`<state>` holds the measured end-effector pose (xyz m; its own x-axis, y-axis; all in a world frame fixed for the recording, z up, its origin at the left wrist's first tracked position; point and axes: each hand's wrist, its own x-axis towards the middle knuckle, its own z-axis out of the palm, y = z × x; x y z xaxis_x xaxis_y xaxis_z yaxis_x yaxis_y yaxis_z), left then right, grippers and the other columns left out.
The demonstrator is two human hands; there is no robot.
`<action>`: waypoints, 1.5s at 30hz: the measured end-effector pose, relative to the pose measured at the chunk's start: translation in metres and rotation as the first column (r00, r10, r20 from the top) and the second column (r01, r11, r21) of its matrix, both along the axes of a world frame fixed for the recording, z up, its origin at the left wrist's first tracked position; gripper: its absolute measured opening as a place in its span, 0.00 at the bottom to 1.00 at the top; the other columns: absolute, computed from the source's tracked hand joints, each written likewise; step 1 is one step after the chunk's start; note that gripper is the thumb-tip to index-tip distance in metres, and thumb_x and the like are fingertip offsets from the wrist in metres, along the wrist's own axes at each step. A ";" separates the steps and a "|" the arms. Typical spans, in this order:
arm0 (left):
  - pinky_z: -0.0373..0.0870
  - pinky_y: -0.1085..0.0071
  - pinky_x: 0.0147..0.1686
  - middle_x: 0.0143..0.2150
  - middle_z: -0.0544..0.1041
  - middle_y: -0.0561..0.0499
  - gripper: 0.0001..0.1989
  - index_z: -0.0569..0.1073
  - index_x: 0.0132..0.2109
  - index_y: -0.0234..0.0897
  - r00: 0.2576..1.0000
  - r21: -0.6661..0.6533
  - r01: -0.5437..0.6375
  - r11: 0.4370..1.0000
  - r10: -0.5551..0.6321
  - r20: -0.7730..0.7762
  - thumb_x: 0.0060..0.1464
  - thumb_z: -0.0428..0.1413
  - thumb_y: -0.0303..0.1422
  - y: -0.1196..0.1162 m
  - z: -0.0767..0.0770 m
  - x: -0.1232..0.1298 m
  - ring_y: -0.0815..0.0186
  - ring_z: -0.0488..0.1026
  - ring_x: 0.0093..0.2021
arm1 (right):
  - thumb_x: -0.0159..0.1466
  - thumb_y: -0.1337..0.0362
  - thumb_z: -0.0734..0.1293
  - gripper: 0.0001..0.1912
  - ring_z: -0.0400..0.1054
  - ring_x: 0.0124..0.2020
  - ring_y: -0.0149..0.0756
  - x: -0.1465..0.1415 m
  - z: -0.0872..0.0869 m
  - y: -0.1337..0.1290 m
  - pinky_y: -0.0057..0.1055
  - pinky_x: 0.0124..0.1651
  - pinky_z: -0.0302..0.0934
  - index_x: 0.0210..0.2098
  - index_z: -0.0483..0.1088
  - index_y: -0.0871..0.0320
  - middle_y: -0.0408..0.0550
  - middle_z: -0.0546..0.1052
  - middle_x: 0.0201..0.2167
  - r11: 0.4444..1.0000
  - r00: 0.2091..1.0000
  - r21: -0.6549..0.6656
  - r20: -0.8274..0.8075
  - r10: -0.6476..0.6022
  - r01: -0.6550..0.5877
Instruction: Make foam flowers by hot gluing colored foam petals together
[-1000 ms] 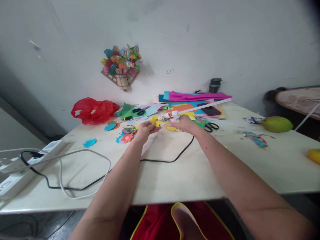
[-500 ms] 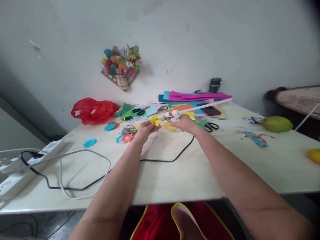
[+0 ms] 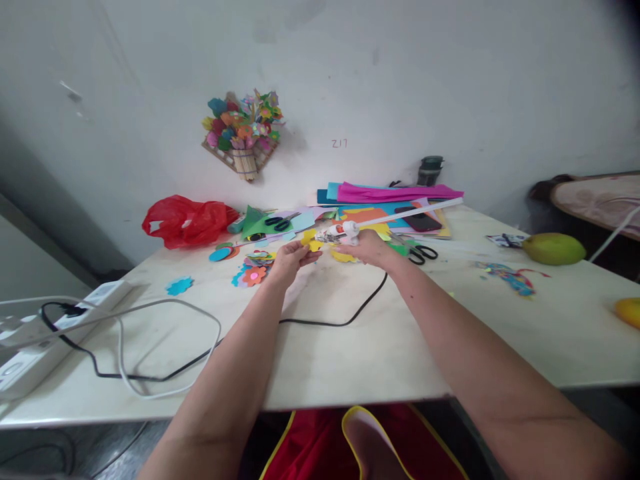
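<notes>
My left hand [image 3: 291,261] pinches a yellow paper flower [image 3: 311,240] at its edge, over the middle of the table. Wrapped around a white hot glue gun [image 3: 345,231], my right hand [image 3: 369,248] keeps it level with its nozzle end close to the flower; whether they touch I cannot tell. A long white glue stick [image 3: 415,211] sticks out behind the gun, to the right. Yellow paper pieces [image 3: 343,256] lie below the gun. Beside my left hand is a pile of paper flowers [image 3: 253,275].
Scissors [image 3: 423,254] lie right of my right hand, other scissors [image 3: 280,220] farther back. A black cord [image 3: 345,323] crosses the table toward a power strip [image 3: 65,333]. At the back are coloured sheets [image 3: 395,193], a phone [image 3: 419,219] and a red bag [image 3: 187,221]. A mango [image 3: 554,248] sits right.
Almost nothing differs. The glue gun and my right hand have shifted very slightly; my left hand still holds the yellow flower in the same place.
</notes>
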<state>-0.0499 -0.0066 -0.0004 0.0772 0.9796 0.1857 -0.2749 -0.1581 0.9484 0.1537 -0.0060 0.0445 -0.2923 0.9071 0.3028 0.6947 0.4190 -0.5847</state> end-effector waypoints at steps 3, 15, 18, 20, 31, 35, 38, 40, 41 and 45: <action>0.69 0.59 0.46 0.27 0.75 0.48 0.08 0.69 0.35 0.29 1.000 0.001 0.005 1.000 -0.005 0.000 0.46 0.57 0.28 0.000 0.000 0.000 0.63 0.76 0.33 | 0.53 0.54 0.66 0.16 0.69 0.28 0.35 0.000 0.001 0.000 0.25 0.29 0.59 0.32 0.73 0.62 0.49 0.75 0.23 1.000 1.000 -0.003 0.009 -0.026 0.026; 0.68 0.59 0.47 0.27 0.75 0.48 0.08 0.68 0.35 0.30 1.000 0.007 0.004 1.000 -0.003 -0.010 0.46 0.56 0.29 -0.001 0.001 0.001 0.64 0.76 0.33 | 0.53 0.55 0.66 0.16 0.69 0.28 0.35 -0.001 0.001 -0.003 0.25 0.29 0.60 0.33 0.73 0.61 0.48 0.75 0.24 1.000 1.000 0.008 0.008 0.010 -0.010; 0.68 0.58 0.47 0.27 0.75 0.48 0.08 0.69 0.34 0.30 1.000 0.002 0.010 1.000 -0.010 -0.011 0.45 0.57 0.29 0.000 0.000 0.001 0.64 0.76 0.32 | 0.53 0.54 0.66 0.16 0.70 0.28 0.35 -0.001 0.001 -0.002 0.26 0.30 0.60 0.33 0.73 0.61 0.49 0.75 0.24 1.000 1.000 0.010 0.001 -0.005 0.005; 0.68 0.59 0.47 0.27 0.75 0.48 0.09 0.69 0.34 0.30 1.000 0.002 0.012 1.000 -0.012 -0.009 0.45 0.58 0.29 0.000 0.000 0.001 0.63 0.76 0.33 | 0.53 0.54 0.66 0.16 0.70 0.28 0.35 -0.001 0.001 -0.001 0.26 0.30 0.60 0.33 0.73 0.61 0.49 0.75 0.24 1.000 1.000 0.008 0.007 -0.019 0.018; 0.70 0.61 0.45 0.30 0.75 0.47 0.10 0.69 0.36 0.29 1.000 0.020 -0.012 1.000 0.011 0.009 0.46 0.58 0.30 -0.001 0.001 0.000 0.62 0.76 0.35 | 0.53 0.54 0.66 0.16 0.70 0.28 0.37 0.002 0.004 -0.001 0.26 0.29 0.59 0.34 0.73 0.61 0.49 0.75 0.23 1.000 0.999 -0.024 0.028 -0.015 0.016; 0.70 0.61 0.45 0.31 0.75 0.47 0.10 0.68 0.36 0.29 1.000 0.023 -0.023 0.999 0.023 0.008 0.46 0.58 0.30 -0.001 0.000 -0.001 0.62 0.76 0.36 | 0.53 0.54 0.66 0.17 0.69 0.27 0.36 0.002 0.003 -0.001 0.25 0.28 0.59 0.34 0.73 0.61 0.49 0.75 0.24 1.000 1.000 -0.020 0.027 -0.006 0.007; 0.70 0.62 0.45 0.31 0.75 0.47 0.10 0.68 0.36 0.29 1.000 0.023 -0.030 0.999 0.030 0.005 0.46 0.58 0.30 -0.001 0.001 0.000 0.62 0.76 0.36 | 0.53 0.54 0.66 0.16 0.69 0.27 0.35 0.002 0.003 -0.001 0.25 0.28 0.59 0.34 0.73 0.61 0.49 0.75 0.24 1.000 1.000 -0.018 0.029 -0.003 0.004; 0.70 0.62 0.44 0.31 0.75 0.47 0.10 0.68 0.36 0.29 1.000 0.019 -0.031 0.999 0.031 0.004 0.46 0.58 0.30 -0.001 0.001 0.000 0.62 0.76 0.36 | 0.53 0.54 0.66 0.16 0.69 0.27 0.35 0.002 0.002 0.000 0.25 0.27 0.59 0.34 0.73 0.61 0.49 0.75 0.24 1.000 1.000 -0.018 0.029 -0.005 0.006; 0.70 0.61 0.44 0.31 0.75 0.47 0.10 0.68 0.36 0.29 1.000 0.017 -0.030 0.999 0.030 0.004 0.46 0.57 0.30 -0.001 0.001 0.000 0.62 0.76 0.35 | 0.53 0.54 0.66 0.16 0.69 0.27 0.36 0.002 0.002 0.001 0.25 0.27 0.59 0.33 0.73 0.61 0.49 0.75 0.24 1.000 0.999 -0.017 0.031 -0.011 0.012; 0.70 0.62 0.44 0.30 0.75 0.47 0.10 0.67 0.36 0.29 1.000 0.014 -0.020 1.000 0.020 0.002 0.46 0.58 0.30 -0.001 0.001 0.000 0.63 0.76 0.35 | 0.53 0.54 0.66 0.16 0.69 0.27 0.36 0.003 0.001 0.003 0.25 0.27 0.59 0.32 0.73 0.61 0.49 0.75 0.24 1.000 0.999 -0.013 0.030 -0.028 0.029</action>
<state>-0.0495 -0.0077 0.0010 0.0573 0.9782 0.1996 -0.2734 -0.1769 0.9455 0.1567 -0.0025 0.0456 -0.2751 0.9192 0.2817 0.7236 0.3909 -0.5689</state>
